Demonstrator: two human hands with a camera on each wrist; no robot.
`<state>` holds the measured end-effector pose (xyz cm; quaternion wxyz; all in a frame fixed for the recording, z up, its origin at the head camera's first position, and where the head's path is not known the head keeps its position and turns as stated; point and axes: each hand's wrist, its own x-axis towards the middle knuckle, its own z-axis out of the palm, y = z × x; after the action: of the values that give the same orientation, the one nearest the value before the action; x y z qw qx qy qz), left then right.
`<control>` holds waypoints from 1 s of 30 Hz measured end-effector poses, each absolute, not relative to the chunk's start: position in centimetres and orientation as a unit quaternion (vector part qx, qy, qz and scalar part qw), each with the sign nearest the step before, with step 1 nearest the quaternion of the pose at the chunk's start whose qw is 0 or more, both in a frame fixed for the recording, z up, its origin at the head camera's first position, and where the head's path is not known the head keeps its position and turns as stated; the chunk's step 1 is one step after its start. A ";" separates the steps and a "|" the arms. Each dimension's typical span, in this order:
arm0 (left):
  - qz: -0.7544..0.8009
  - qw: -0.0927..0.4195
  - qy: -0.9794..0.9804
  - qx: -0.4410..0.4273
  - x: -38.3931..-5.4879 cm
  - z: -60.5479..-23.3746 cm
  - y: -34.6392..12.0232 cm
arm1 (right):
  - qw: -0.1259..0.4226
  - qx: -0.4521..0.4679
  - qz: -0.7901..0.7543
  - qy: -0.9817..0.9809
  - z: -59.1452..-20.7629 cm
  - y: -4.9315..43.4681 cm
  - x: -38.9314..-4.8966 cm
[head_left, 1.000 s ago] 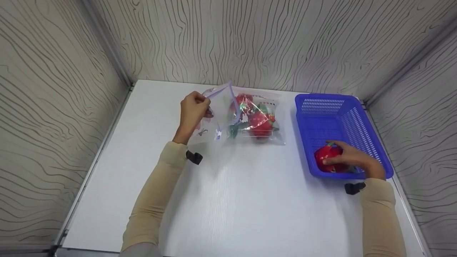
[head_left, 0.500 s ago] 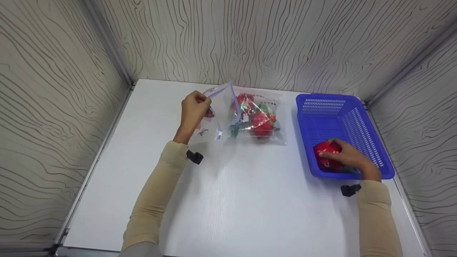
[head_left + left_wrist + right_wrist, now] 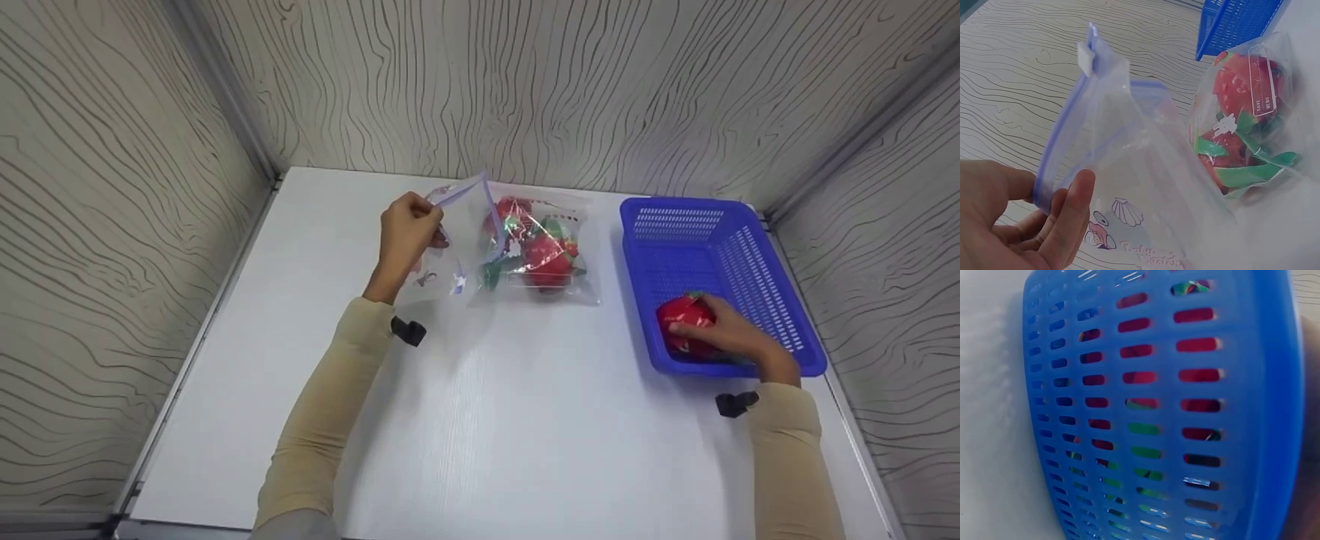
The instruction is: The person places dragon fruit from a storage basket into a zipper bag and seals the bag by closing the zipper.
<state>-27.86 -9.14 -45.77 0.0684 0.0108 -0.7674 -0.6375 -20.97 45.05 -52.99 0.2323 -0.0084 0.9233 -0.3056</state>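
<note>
Your left hand (image 3: pixel 405 229) is pinching the rim of the floppy bag (image 3: pixel 1126 143). Between thumb and fingers, your right hand (image 3: pixel 729 330) is hugging the soft-looking red thing (image 3: pixel 681 316).

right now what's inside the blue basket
Inside the blue basket: a red item with green parts, held by the right hand; anything beneath them is hidden.

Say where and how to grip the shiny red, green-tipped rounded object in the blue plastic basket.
Grip the red object across its rounded body, probably from above: walls of the blue basket surround it, leaving the top open. The right hand holds it so.
</note>
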 end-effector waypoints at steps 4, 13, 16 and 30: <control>-0.639 0.066 -0.766 0.013 -27.9 -45.8 -9.2 | 0.242 -0.005 -0.313 0.918 -52.8 45.1 -20.6; -0.639 0.069 -0.766 0.010 -28.0 -45.9 -9.3 | 0.263 -0.019 -0.340 0.902 -52.5 45.5 -20.4; -0.640 0.071 -0.765 0.004 -27.9 -45.9 -9.3 | 0.276 -0.015 -0.349 0.895 -52.5 45.8 -20.4; -0.634 0.077 -0.769 0.008 -28.1 -45.9 -9.2 | 0.256 -0.028 -0.350 0.901 -52.9 46.3 -20.3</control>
<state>-28.06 -9.18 -45.90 0.0773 0.0082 -0.7693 -0.6341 -20.34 46.26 -52.87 0.2558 -0.0283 0.9006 -0.3502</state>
